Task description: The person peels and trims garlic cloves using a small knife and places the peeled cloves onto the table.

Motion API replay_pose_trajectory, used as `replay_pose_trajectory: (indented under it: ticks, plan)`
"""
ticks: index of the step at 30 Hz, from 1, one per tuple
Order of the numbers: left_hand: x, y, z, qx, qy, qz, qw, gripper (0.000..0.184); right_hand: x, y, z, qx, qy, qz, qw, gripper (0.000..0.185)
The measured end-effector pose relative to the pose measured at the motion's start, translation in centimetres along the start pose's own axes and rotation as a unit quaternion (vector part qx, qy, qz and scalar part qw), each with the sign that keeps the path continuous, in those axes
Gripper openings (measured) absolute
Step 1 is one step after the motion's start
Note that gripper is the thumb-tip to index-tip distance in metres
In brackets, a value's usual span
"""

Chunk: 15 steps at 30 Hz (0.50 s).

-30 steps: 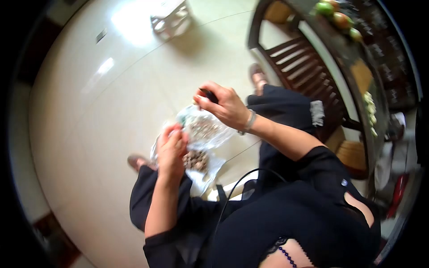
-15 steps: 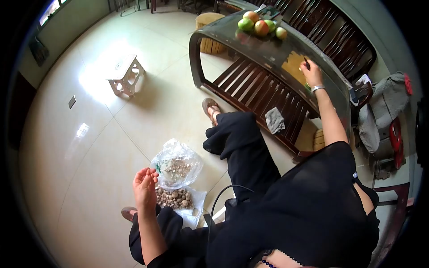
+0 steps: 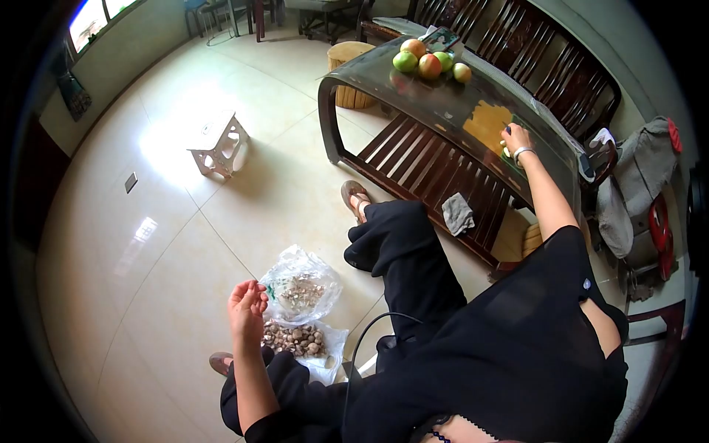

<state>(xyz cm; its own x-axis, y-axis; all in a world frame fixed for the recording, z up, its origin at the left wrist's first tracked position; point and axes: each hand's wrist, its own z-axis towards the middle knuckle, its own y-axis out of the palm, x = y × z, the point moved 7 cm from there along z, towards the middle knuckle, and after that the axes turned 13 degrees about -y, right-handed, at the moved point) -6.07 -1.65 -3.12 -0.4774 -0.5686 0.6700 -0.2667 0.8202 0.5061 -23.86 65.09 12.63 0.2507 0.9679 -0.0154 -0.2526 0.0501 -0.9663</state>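
Note:
My left hand [image 3: 247, 310] is raised beside the bags on the floor, its fingers pinched together; what they hold, if anything, is too small to make out. Close by lies an open clear plastic bag [image 3: 299, 292] with pale scraps in it. Nearer to me, whole brown mushrooms [image 3: 299, 340] lie in a heap on a white plastic bag [image 3: 336, 343]. My right hand [image 3: 519, 139] reaches over the table, closed round a small dark object [image 3: 507, 130] whose kind I cannot tell. Small pale green pieces [image 3: 506, 152] lie under that hand.
Several green and reddish fruits [image 3: 429, 66] sit on the dark glass-topped table [image 3: 377, 70]. A grey cloth [image 3: 458, 214] lies on its slatted lower shelf [image 3: 413, 166]. Out on the tiled floor stands a folding stool [image 3: 218, 144]. A wooden bench [image 3: 546, 52] is behind the table.
My right hand has lowered slightly toward the pale green pieces, its dark object showing less. My left hand stays pinched near the bags. The whole view has shifted a little.

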Motion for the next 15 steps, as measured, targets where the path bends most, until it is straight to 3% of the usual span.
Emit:
replay_pose_trajectory:
  ticks: [7,10,14,15]
  plan:
    - [0.6,-0.6,1.5,0.006,0.012,0.017,1.0,0.008,0.0,-2.8,5.6,0.121,0.015,-0.017,0.992,0.021]
    - [0.5,-1.8,3.3,0.032,0.0,0.027,0.999,0.008,-0.8,-3.4,11.6,0.169,-0.037,-0.016,0.985,0.026]
    - [-0.4,-4.1,6.3,0.084,-0.03,0.037,0.995,0.007,-3.9,-3.7,18.7,0.145,-0.09,-0.061,0.983,0.024]
    - [-0.7,-4.5,7.0,0.098,-0.039,0.046,0.993,0.007,-3.8,-2.6,21.1,0.18,-0.166,-0.047,0.969,0.026]
